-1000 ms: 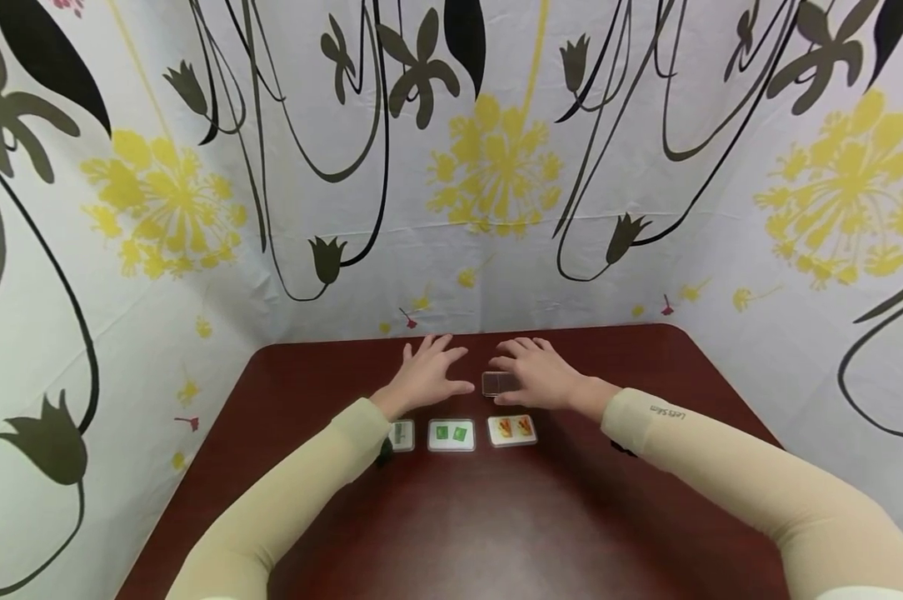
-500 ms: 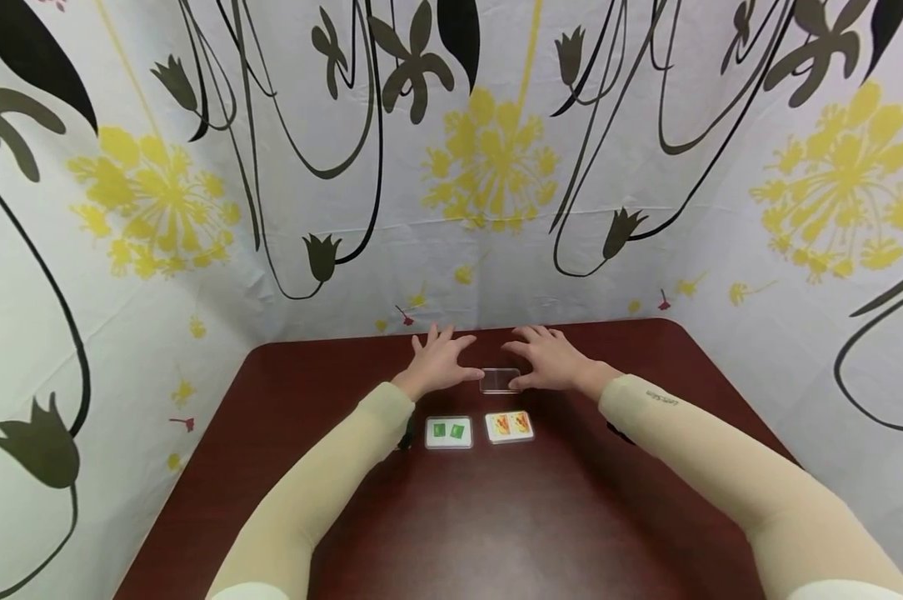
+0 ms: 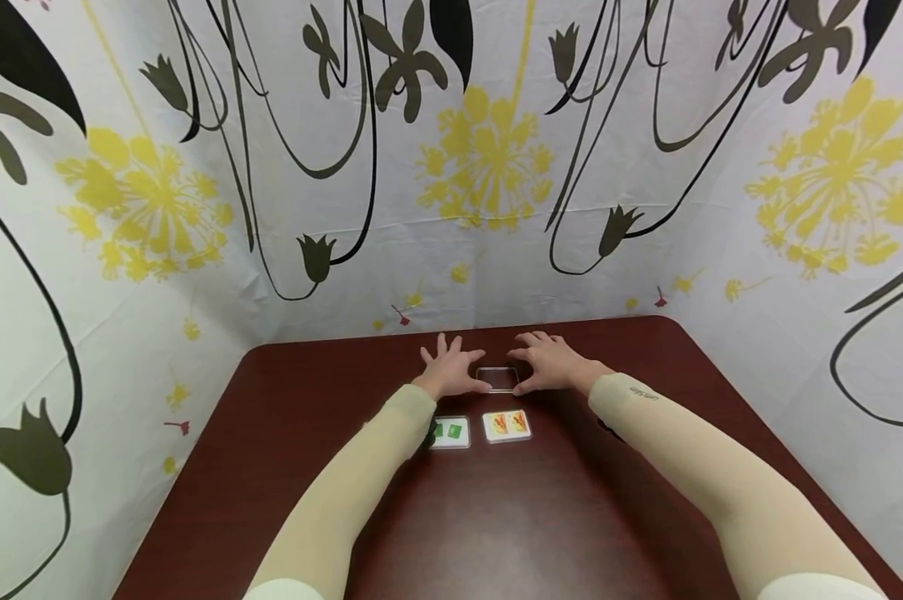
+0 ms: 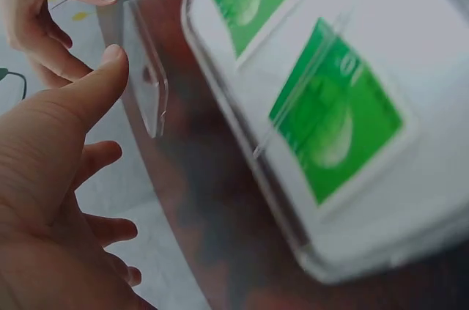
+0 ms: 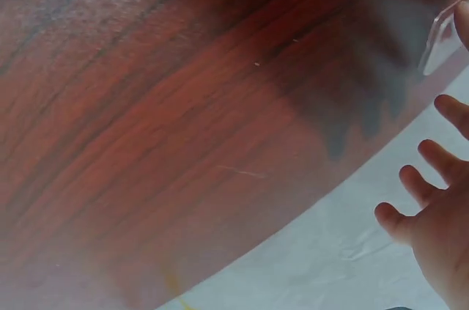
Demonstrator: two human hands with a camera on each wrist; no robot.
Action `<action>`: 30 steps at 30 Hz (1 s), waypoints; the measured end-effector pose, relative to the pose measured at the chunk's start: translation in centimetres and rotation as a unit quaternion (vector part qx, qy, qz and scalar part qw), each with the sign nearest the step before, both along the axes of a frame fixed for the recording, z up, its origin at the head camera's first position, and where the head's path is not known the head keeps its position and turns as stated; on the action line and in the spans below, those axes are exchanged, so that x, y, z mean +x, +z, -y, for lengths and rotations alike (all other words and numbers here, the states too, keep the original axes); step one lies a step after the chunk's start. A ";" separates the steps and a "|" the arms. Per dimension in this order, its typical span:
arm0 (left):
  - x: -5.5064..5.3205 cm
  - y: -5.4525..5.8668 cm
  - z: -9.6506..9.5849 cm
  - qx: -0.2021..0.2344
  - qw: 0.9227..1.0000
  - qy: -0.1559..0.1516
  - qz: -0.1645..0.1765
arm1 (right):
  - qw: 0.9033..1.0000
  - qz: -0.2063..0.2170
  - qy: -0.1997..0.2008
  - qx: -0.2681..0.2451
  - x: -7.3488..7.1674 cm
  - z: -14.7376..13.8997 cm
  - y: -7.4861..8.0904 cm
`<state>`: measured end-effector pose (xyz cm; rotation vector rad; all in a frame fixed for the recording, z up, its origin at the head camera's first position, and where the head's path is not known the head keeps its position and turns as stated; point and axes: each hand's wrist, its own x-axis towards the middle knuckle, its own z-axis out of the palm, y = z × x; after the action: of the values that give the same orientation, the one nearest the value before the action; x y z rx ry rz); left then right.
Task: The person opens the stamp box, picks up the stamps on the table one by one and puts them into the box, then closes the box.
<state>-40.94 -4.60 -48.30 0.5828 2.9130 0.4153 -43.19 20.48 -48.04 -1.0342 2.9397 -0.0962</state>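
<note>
A clear, shallow rectangular plastic lid or case (image 3: pixel 498 380) lies on the dark red table, between my two hands. At its left end is my left hand (image 3: pixel 451 372), fingers spread and thumb tip right at the edge. My right hand (image 3: pixel 552 363) is at the other end, thumb at the near corner and fingers loosely bent over the far side. In the left wrist view the clear case (image 4: pixel 152 83) shows beside the left thumb. Only a corner of the case (image 5: pixel 440 42) appears in the right wrist view, next to the right hand (image 5: pixel 447 229).
Nearer to me lie a white clear-rimmed case with two green pictures (image 3: pixel 454 432), partly behind my left sleeve, and one with two orange pictures (image 3: pixel 507 425). The table (image 3: pixel 496 517) ends at a flower-patterned cloth wall (image 3: pixel 481 275).
My left hand has moved right to the clear case's left end. My right hand has shifted slightly right relative to the case, uncovering more of it. The left sleeve now hides the leftmost case.
</note>
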 end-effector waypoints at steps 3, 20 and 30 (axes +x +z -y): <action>0.0 -0.3 -0.1 -0.003 1.000 -0.001 0.002 | 1.000 0.007 -0.009 0.001 0.0 -0.1 -0.2; 0.2 -1.2 -0.4 0.008 1.000 -0.006 -0.024 | 1.000 -0.003 0.008 -0.014 0.3 0.1 -0.6; 0.1 -1.2 -0.8 -0.009 0.999 -0.032 -0.025 | 0.999 -0.004 0.033 -0.003 0.3 0.1 -1.1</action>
<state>-40.81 -3.82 -49.50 0.6905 2.9331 0.3722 -42.89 20.42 -49.18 -1.1349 2.9096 -0.1011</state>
